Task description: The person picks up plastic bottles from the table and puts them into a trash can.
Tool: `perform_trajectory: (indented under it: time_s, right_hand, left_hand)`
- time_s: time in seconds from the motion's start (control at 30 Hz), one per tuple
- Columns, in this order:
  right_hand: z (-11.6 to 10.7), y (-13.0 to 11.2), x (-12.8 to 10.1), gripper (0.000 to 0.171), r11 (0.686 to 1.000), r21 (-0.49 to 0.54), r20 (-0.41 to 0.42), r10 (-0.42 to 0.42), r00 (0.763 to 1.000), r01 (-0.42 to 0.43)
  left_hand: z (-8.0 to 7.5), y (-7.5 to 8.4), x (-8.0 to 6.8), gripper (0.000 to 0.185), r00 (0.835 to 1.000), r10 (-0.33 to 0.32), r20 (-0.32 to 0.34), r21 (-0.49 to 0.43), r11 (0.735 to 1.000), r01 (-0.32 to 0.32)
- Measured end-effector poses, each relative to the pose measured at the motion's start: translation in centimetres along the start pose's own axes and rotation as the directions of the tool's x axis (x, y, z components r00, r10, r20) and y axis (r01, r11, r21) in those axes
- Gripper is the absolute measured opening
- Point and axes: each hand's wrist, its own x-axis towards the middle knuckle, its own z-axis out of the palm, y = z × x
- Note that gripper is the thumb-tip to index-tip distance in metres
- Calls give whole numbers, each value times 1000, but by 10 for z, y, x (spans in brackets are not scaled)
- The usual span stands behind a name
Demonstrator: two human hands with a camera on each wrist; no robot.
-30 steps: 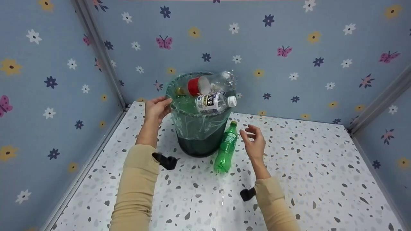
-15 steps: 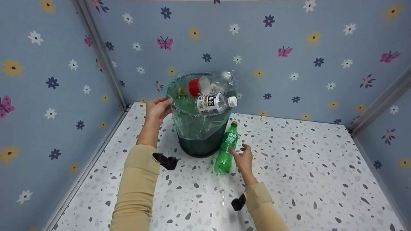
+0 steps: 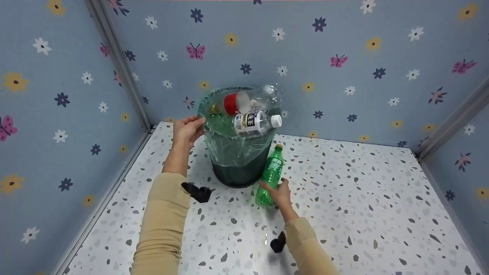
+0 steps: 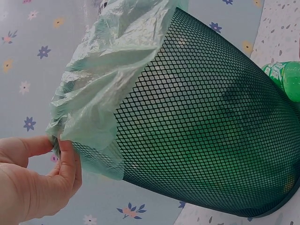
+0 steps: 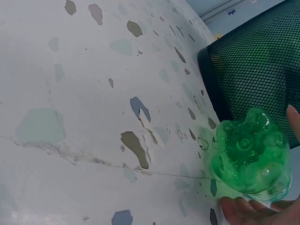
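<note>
My left hand [image 3: 186, 131] pinches the left rim of a dark mesh wastebasket [image 3: 237, 176] lined with a thin green bag [image 4: 108, 70]. In the left wrist view, thumb and fingers [image 4: 68, 161] are on either side of the rim. A green plastic bottle [image 3: 272, 170] leans against the basket's right side, its base toward me. My right hand [image 3: 278, 193] spreads around the lower part of that bottle. The right wrist view has fingertips [image 5: 229, 206] beside the bottle's base [image 5: 251, 152], while the thumb [image 5: 294, 119] looks apart from it on the other side.
Inside the basket top lie a clear bottle with a white cap [image 3: 252, 123], a red-labelled bottle [image 3: 231, 103] and another clear bottle [image 3: 267, 95]. Behind stands a flowered blue wall [image 3: 344, 95]. The floor [image 3: 363, 214] is white and speckled.
My right hand has come down and to the left, from beside the green bottle's upper part to around its lower part. The left hand stays at the wastebasket rim.
</note>
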Motion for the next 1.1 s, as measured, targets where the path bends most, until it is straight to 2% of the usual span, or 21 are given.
perform_trajectory:
  time_s: [0.2, 0.33, 0.53, 0.67, 0.9, 1.1]
  right_hand:
    - [3, 1, 1, 89, 1000, -15, 1, -19, 1000, 19]
    - [2, 1, 1, 85, 1000, -3, 8, 14, 1000, -14]
    - [-2, 2, 2, 76, 996, 70, 11, 62, 998, -62]
    - [-5, 3, 2, 70, 992, 111, 0, 55, 998, -55]
    - [-17, -6, -2, 71, 978, 208, -15, -11, 1000, 14]
    - [-35, -17, -9, 70, 970, 228, -51, -76, 996, 86]
  left_hand:
    - [1, 0, 0, 41, 1000, 5, -6, 21, 1000, -5]
    - [1, 0, 0, 40, 1000, 2, -6, 21, 1000, -2]
    - [1, 0, 0, 40, 1000, 2, -3, 15, 1000, -2]
    - [1, 0, 1, 40, 1000, 3, -4, 10, 1000, -3]
    - [1, -1, 2, 40, 1000, 10, -8, 3, 1000, -10]
    - [1, -1, 0, 43, 1000, 13, 3, 6, 1000, -13]
